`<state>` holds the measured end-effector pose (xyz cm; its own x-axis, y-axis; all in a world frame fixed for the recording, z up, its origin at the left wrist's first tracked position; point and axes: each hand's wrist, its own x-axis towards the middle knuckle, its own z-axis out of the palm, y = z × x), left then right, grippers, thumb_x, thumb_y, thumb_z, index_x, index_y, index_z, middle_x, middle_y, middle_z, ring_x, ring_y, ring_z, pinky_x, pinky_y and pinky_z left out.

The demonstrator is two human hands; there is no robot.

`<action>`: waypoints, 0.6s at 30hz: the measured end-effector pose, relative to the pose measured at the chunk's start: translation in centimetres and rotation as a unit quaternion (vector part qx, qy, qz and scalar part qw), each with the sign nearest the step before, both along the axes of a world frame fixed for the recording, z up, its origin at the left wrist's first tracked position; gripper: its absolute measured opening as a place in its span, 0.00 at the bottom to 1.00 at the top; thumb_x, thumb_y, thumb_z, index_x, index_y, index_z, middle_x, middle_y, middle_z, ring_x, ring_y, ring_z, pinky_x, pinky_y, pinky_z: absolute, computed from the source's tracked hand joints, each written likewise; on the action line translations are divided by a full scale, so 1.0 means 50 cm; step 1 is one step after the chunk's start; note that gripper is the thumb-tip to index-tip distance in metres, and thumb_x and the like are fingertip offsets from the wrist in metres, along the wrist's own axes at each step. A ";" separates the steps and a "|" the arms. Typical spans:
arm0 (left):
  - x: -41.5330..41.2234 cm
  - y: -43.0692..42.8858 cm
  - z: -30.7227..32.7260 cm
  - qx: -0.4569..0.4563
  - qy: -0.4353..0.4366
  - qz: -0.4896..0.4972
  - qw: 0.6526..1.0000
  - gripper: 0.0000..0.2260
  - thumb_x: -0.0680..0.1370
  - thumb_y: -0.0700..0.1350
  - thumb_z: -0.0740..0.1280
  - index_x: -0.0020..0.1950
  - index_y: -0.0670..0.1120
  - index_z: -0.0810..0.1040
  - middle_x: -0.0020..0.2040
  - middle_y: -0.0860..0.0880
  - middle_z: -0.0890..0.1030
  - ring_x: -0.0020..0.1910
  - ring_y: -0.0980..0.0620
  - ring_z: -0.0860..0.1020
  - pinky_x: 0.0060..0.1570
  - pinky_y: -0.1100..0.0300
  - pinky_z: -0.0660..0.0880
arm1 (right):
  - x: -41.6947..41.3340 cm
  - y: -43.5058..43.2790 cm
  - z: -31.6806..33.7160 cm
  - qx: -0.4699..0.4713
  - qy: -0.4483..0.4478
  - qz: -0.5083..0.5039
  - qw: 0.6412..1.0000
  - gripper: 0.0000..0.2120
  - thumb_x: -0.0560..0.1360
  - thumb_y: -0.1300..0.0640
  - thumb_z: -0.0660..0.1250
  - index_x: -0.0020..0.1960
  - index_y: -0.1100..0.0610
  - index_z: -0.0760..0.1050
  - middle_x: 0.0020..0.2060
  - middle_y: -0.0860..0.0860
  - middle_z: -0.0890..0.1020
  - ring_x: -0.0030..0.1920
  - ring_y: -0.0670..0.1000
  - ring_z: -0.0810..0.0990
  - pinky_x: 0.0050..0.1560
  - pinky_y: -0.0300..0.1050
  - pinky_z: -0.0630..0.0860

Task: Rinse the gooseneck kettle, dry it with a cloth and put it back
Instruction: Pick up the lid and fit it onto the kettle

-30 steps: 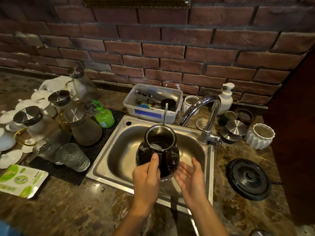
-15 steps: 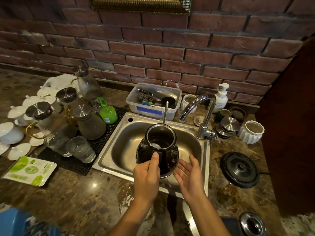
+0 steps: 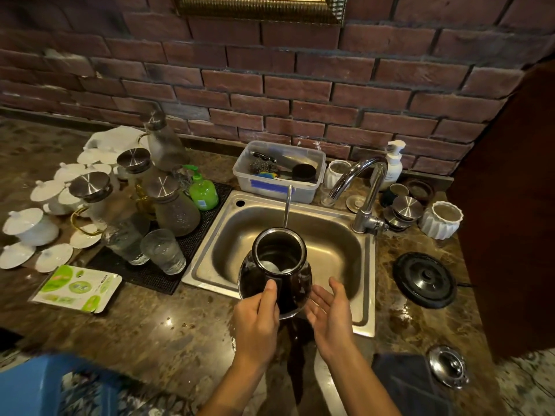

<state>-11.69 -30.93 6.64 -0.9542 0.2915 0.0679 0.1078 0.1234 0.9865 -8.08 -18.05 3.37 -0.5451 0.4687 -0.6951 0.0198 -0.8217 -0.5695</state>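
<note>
Countertop (image 3: 156,334) brown marble | brick wall (image 3: 270,94) | left hand (image 3: 255,322) grips kettle (image 3: 274,273) over sink (image 3: 368,295) | right hand (image 3: 330,313) open, empty

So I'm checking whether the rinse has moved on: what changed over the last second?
Hardly anything. The left hand still grips the kettle over the sink, spout pointing away; the right hand stays open beside it. Only the camera view pulled back, revealing a dark cloth at the counter's near edge.
</note>
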 end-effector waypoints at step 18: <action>0.026 -0.173 -0.106 0.001 -0.031 -0.061 0.998 0.26 0.79 0.58 0.59 0.21 0.51 0.69 0.20 0.51 0.68 0.22 0.57 0.68 0.27 0.60 0.63 | 0.045 -0.177 -0.095 0.027 -0.079 0.010 0.996 0.28 0.81 0.42 0.60 0.69 0.63 0.72 0.60 0.58 0.82 0.61 0.55 0.80 0.68 0.54 0.72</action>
<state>-10.41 -39.57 1.35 -0.9142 0.4050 0.0106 0.0607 0.1112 0.9919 -5.85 -26.92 -1.36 -0.4398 0.4980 -0.7474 0.1291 -0.7885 -0.6014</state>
